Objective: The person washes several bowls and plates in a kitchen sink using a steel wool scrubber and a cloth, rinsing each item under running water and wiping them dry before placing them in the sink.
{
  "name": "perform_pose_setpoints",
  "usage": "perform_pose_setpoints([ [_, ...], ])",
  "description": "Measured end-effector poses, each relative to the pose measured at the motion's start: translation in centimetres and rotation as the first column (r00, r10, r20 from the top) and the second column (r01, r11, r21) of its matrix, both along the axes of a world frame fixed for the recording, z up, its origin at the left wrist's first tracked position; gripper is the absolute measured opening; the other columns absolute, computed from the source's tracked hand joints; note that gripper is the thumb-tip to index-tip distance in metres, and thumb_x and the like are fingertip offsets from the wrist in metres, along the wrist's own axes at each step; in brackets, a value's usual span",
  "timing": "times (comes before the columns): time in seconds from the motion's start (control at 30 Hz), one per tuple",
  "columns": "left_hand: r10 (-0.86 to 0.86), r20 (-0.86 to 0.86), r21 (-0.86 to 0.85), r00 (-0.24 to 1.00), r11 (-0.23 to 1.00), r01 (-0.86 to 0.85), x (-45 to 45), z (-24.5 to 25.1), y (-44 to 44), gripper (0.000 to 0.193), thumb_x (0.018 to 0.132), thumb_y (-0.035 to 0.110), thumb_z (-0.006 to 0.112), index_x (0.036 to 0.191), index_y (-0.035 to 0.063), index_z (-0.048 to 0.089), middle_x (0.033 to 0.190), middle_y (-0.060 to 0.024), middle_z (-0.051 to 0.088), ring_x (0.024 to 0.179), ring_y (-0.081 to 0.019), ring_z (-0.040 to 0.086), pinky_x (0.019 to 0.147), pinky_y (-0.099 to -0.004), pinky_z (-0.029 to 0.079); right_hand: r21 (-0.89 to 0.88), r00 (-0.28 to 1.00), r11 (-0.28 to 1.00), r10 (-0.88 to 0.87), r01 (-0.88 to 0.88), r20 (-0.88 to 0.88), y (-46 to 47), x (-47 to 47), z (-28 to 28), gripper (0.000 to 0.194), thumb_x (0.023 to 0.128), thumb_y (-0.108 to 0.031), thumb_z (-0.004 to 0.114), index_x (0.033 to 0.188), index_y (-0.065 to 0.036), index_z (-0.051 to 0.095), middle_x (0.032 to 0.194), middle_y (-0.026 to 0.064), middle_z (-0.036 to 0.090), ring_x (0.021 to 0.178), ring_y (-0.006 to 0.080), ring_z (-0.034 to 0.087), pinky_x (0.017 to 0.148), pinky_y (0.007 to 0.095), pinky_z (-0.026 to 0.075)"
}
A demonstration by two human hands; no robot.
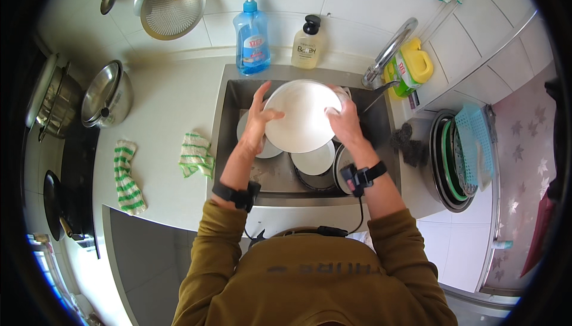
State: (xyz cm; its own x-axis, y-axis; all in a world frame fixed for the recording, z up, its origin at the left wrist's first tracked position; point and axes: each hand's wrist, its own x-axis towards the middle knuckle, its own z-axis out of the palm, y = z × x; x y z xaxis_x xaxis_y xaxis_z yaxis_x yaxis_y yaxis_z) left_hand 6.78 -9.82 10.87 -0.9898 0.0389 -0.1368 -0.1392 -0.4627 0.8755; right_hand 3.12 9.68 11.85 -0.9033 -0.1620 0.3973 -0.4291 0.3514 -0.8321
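A large white bowl (303,113) is held up over the stainless steel sink (270,187), its inside facing me. My left hand (257,122) grips its left side, thumb over the rim and index finger raised. On the opposite side, my right hand (347,119) holds the rim with its thumb in front; the fingers behind are mostly hidden, and something whitish shows beside them. Beneath the bowl, a smaller white bowl (316,160) and a pale plate (269,149) lie in the sink, both partly covered. A round metal-rimmed vessel (343,165) is half hidden by my right forearm.
A chrome faucet (389,53) rises at the back right, by a yellow-handled jug (409,66). Behind the sink stand a blue pump bottle (252,40) and a clear one (306,46). Striped cloths (195,155) lie left; dark scouring pads (409,143) and stacked basins (440,165) sit right.
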Motion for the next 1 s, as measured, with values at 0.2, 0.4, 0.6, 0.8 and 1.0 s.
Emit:
perform_pose_setpoints([
  [0.2,-0.024,-0.023,-0.141,0.999,0.99,0.02,-0.4,-0.7,-0.1,0.072,0.072,0.013,0.067,0.137,0.0115,0.037,0.115,-0.0174,0.056,0.105,-0.0276,0.056,0.088,-0.0403,0.046,0.514,0.938,0.82,0.338,-0.252,-0.08,-0.1,-1.5,2.4,0.047,0.071,0.008,0.043,0.115,-0.001,0.056,0.105,0.0151,0.061,0.1,0.0265,0.057,0.091,0.0309,0.042],
  [0.4,0.145,0.353,0.545,0.924,0.771,-0.329,-0.7,-7.2,2.4,0.036,0.079,0.02,0.063,0.11,0.0036,0.055,0.093,-0.009,0.06,0.085,-0.0221,0.059,0.074,-0.0391,0.05,-0.069,0.995,0.992,-0.104,0.105,0.008,-0.5,1.7,-4.7,0.051,0.078,0.008,0.046,0.128,0.002,0.045,0.131,0.0142,0.046,0.121,0.025,0.043,0.103,0.0355,0.032],
  [0.6,0.566,0.352,0.072,0.746,0.778,-0.624,1.1,-12.8,8.8,0.033,0.084,0.01,0.056,0.115,0.0007,0.057,0.102,-0.0126,0.063,0.093,-0.0224,0.059,0.08,-0.0371,0.048,-0.067,0.963,0.967,-0.236,0.246,0.13,-0.1,2.2,-8.6,0.067,0.061,0.017,0.039,0.125,0.0,0.046,0.124,0.012,0.048,0.115,0.025,0.048,0.101,0.0358,0.035],
  [0.8,0.123,0.301,-0.173,0.946,0.982,-0.073,2.3,-8.7,4.0,0.034,0.085,0.018,0.059,0.103,-0.0105,0.058,0.089,-0.0168,0.064,0.068,-0.0264,0.066,0.049,-0.0367,0.056,0.274,0.988,0.954,0.141,-0.117,-0.067,2.7,-2.0,-3.2,0.055,0.061,0.014,0.038,0.114,0.008,0.053,0.119,0.0192,0.055,0.112,0.0313,0.05,0.1,0.036,0.035],
  [1.0,0.001,0.047,-0.434,0.999,0.901,0.019,1.7,-4.1,0.8,0.03,0.083,0.013,0.049,0.097,-0.0124,0.057,0.085,-0.0273,0.063,0.066,-0.0378,0.066,0.042,-0.0415,0.056,0.377,0.935,0.869,0.354,-0.32,-0.024,1.0,-2.2,0.2,0.04,0.071,0.009,0.042,0.108,0.007,0.058,0.107,0.0205,0.061,0.103,0.0331,0.056,0.094,0.0375,0.04],
])
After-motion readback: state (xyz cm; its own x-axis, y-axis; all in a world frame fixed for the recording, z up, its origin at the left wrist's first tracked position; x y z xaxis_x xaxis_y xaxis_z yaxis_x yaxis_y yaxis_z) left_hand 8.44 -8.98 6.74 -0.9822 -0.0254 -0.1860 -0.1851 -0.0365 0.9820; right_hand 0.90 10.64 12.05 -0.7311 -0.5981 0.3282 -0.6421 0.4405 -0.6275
